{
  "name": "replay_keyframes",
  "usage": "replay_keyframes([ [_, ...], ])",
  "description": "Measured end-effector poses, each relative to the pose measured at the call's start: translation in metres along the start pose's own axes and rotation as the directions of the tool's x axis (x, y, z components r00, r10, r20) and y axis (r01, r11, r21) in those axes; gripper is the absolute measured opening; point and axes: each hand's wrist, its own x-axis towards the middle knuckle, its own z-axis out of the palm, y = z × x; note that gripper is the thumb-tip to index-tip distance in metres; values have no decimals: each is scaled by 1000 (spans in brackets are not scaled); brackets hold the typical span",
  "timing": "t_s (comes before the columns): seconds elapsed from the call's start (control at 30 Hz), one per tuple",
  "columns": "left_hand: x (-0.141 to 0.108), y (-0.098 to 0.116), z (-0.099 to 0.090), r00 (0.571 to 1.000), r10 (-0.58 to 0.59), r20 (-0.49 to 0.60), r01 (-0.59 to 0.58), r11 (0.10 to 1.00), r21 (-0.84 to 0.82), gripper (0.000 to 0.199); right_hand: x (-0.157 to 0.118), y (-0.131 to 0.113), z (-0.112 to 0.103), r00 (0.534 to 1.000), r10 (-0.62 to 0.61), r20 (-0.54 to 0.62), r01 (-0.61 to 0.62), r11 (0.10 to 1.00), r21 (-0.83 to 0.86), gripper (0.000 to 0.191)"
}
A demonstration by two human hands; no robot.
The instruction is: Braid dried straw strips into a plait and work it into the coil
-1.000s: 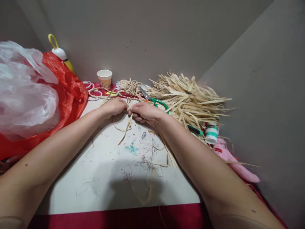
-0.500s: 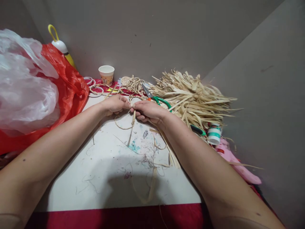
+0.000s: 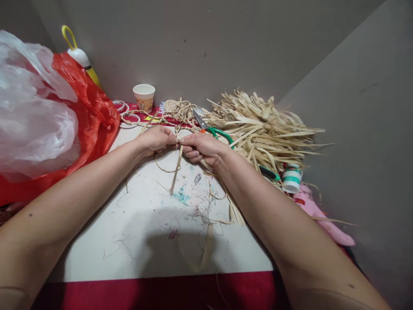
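My left hand [image 3: 158,140] and my right hand [image 3: 201,147] meet fingertip to fingertip over the far part of a white board [image 3: 129,241]. Both pinch a thin tan straw strand [image 3: 177,170], whose loose end hangs down between them. A thin loop of cord curves below my left fingers. Behind the hands lies a twisted straw cord [image 3: 183,113] in a tangle. Green-handled scissors [image 3: 221,133] rest just beyond my right hand, blades pointing to the back left. The exact spot between the fingertips is too small to make out.
A large pile of dry straw [image 3: 264,129] spreads at the back right, beside a white-and-teal roll [image 3: 292,178] and a pink item [image 3: 325,224]. A paper cup [image 3: 144,98] stands at the back. Plastic bags [image 3: 35,116] and a yellow-and-white bottle [image 3: 79,57] are at left.
The hanging strand end has swung toward me and to the left. My right fingers have shifted slightly around the strand. The whole view has tilted a little.
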Motion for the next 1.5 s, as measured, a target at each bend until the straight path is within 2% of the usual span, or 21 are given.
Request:
replay_keyframes([
  [0.17,0,-1,3,999,0,-38,0,1000,-17,23,-1,0,-1,999,14,36,-15,1000,15,20],
  [0.3,0,-2,4,998,-36,-44,34,999,-30,23,-1,0,2,1000,24,14,-24,999,-34,14],
  [0.5,1,2,1,996,-93,15,94,993,-72,32,-3,2,7,1000,-19,-16,17,992,-123,25],
  [0.6,-1,6,-2,989,-136,61,139,988,-60,29,-4,3,7,998,-53,-38,41,966,-256,26],
  [0.67,-2,9,-4,983,-151,102,157,986,-51,25,-5,4,8,988,-119,-99,68,908,-413,26],
  [0.77,-2,11,-4,975,-166,146,174,984,-43,23,-6,5,10,940,-281,-194,79,730,-679,28],
  [0.83,-1,11,-3,976,-166,141,171,985,-24,23,-5,5,11,908,-373,-188,77,593,-802,28],
  [0.9,-1,10,0,980,-161,114,159,987,26,23,-4,5,11,894,-422,-152,89,500,-861,28],
  [1.0,-1,9,4,987,-145,67,137,984,117,24,-2,6,9,897,-423,-132,96,477,-874,27],
  [1.13,-1,9,8,995,-97,20,92,984,152,23,-3,7,8,903,-400,-157,115,576,-810,26],
  [1.2,0,8,9,995,-101,17,98,986,135,24,-4,7,8,900,-406,-156,128,591,-797,26],
  [1.27,3,9,10,988,-153,20,151,984,95,26,-5,5,9,903,-402,-153,106,553,-827,25],
  [1.37,6,10,10,972,-232,41,232,973,2,26,-3,2,8,898,-413,-151,55,447,-893,22],
  [1.5,3,12,9,973,-204,108,211,976,-58,24,-1,3,6,880,-465,-100,67,330,-942,16],
])
